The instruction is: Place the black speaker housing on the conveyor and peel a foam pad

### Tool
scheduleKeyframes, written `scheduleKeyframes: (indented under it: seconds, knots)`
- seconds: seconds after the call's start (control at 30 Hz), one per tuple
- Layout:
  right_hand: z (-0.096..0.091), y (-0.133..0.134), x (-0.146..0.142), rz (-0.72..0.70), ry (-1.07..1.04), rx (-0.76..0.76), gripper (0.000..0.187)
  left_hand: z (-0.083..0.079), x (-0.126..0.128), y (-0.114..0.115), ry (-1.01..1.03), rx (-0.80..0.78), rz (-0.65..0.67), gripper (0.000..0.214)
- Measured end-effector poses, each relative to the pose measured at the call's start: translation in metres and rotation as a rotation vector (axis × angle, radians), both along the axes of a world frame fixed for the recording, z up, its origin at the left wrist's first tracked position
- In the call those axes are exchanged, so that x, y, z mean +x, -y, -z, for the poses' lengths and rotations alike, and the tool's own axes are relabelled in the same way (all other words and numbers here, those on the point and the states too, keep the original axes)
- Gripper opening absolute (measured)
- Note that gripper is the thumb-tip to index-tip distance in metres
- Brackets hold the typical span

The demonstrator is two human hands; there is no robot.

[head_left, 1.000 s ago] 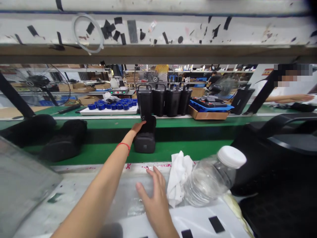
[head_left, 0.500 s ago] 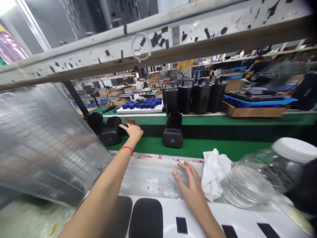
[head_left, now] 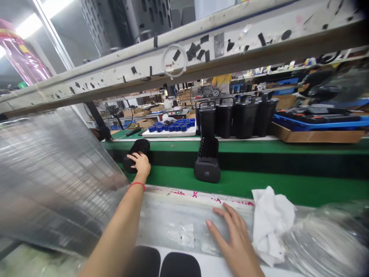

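Note:
My left hand (head_left: 141, 163), with a red string on its wrist, has its fingers curled over a black perforated housing (head_left: 141, 146) lying on the green belt (head_left: 173, 175) at the left. Part of that housing is hidden by the fingers. Over the clear-covered bench strip (head_left: 161, 215) my right hand (head_left: 233, 236) holds nothing, its fingers spread. A second black perforated housing (head_left: 207, 169) lies on the belt, ahead of the right hand. Two black rounded pads (head_left: 180, 265) show at the bottom edge.
A white cloth (head_left: 271, 223) and a clear plastic jar (head_left: 325, 234) are at the right. Overhead runs a shelf edge (head_left: 115, 71); a shiny wrapped panel (head_left: 57, 181) stands left. Behind the belt are several black canisters (head_left: 242, 119), blue rings (head_left: 173, 126) and a carton (head_left: 317, 134).
My left hand has moved left and down onto the left housing, from an open reach beside it. My right hand stays spread over the bench. The view has shifted slightly.

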State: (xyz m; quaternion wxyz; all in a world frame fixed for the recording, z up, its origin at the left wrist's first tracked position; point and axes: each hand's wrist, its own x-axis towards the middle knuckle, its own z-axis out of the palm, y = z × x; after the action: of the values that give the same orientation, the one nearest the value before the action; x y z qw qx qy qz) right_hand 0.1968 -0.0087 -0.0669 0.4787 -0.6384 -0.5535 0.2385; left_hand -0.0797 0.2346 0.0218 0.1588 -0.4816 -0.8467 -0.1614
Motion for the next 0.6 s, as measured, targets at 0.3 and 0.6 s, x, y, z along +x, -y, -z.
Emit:
scheduleKeyframes:
  seconds: [0.3,0.6]
  knots:
    - [0.004,0.000,-0.001,0.023,0.034,0.030,0.044,-0.001,0.025,-0.001,0.036,-0.036,0.090,0.059]
    - [0.001,-0.007,-0.001,0.073,0.121,0.111,0.042,-0.037,0.106,0.147,0.042,-0.201,0.936,0.052]
